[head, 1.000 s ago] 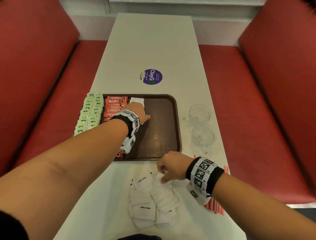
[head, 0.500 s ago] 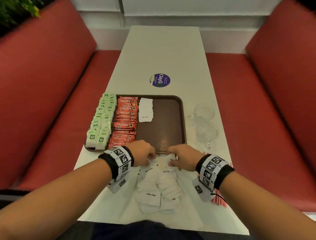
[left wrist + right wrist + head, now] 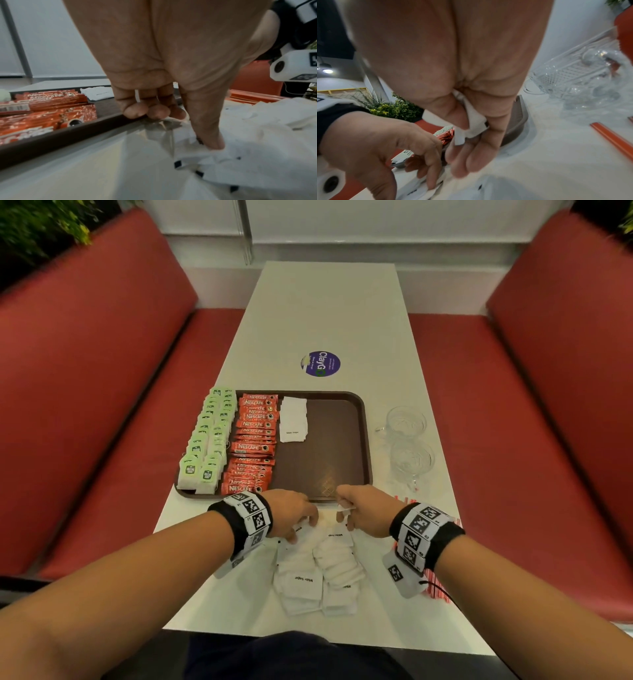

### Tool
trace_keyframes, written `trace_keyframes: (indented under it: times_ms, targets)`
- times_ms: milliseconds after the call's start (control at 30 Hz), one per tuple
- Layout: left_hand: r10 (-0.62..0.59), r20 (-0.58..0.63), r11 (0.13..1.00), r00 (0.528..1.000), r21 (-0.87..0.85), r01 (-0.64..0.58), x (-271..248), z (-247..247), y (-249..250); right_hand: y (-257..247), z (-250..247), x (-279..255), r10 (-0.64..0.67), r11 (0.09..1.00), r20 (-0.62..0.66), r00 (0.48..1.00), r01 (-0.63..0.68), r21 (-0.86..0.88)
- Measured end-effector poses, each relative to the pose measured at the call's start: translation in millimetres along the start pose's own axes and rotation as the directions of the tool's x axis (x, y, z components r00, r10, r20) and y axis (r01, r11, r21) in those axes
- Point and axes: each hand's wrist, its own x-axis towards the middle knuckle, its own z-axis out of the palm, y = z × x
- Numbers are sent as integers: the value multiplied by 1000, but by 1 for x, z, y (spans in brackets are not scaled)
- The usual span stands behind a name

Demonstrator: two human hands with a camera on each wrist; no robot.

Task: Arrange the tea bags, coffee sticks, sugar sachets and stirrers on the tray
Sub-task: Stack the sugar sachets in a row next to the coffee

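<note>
A brown tray (image 3: 329,446) holds a column of green tea bags (image 3: 209,440) at its left, red coffee sticks (image 3: 255,443) beside them, and a short stack of white sugar sachets (image 3: 293,419). A loose pile of sugar sachets (image 3: 318,570) lies on the table in front of the tray. My left hand (image 3: 294,515) is at the pile's far end, thumb and curled fingers pinching a sachet (image 3: 197,157). My right hand (image 3: 363,511) pinches another sachet (image 3: 476,121) between thumb and fingers, just above the pile. Red stirrers (image 3: 438,587) lie under my right wrist.
Two clear glass cups (image 3: 406,422) (image 3: 412,460) stand to the right of the tray. A round purple sticker (image 3: 320,363) is on the white table beyond the tray. Red bench seats run along both sides.
My left hand left the sugar stack on the tray and came back to the pile. My right hand stayed at the pile and now holds a sachet lifted off it.
</note>
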Motion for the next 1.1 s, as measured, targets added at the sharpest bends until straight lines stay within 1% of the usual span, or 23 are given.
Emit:
trace_keyframes:
  times_ms: [133, 300, 433, 533, 600, 667, 700, 800, 900, 967, 1000, 1100]
  targets:
    - [-5, 5, 999, 1000, 47, 5, 0, 1, 0, 0, 1, 1, 7, 1000, -12, 1000, -7, -7]
    - [-19, 90, 994, 996, 112, 9, -1, -4, 0, -3, 2, 0, 31, 999, -21, 999, -31, -7]
    - [7, 63, 993, 998, 114, -14, -1, -3, -2, -4, 2, 0, 19, 1000, -16, 1000, -19, -14]
    - [1, 46, 995, 999, 96, -6, -2, -3, -3, -4, 4, 3, 1, 999, -20, 1000, -2, -38]
    - [-19, -13, 1000, 1000, -10, 19, -4, -5, -6, -4, 6, 5, -27, 998, -27, 999, 25, -51]
    - [-39, -124, 987, 992, -160, 19, -6, -7, -14, -3, 7, 8, -53, 997, -43, 998, 51, -56]
    - [-43, -188, 976, 981, -220, 0, -8, -10, -17, -3, 7, 9, -59, 997, -55, 997, 56, -48]
    - [-54, -373, 952, 926, -299, -65, -14, -20, -23, -4, 6, 14, -69, 997, -100, 993, 65, -36]
    - [-107, -514, 915, 851, -386, -118, -19, -30, -23, -8, 1, 22, -115, 993, -176, 978, 111, -31]
    - [-150, -559, 891, 815, -433, -133, -19, -33, -24, -10, -3, 28, -139, 990, -240, 961, 134, -35]
    - [-160, -565, 884, 809, -447, -138, -19, -33, -25, -10, -5, 31, -142, 990, -276, 951, 136, -39]
    - [-159, -540, 882, 827, -454, -127, -16, -33, -29, -9, -9, 38, -157, 988, -352, 923, 146, -56]
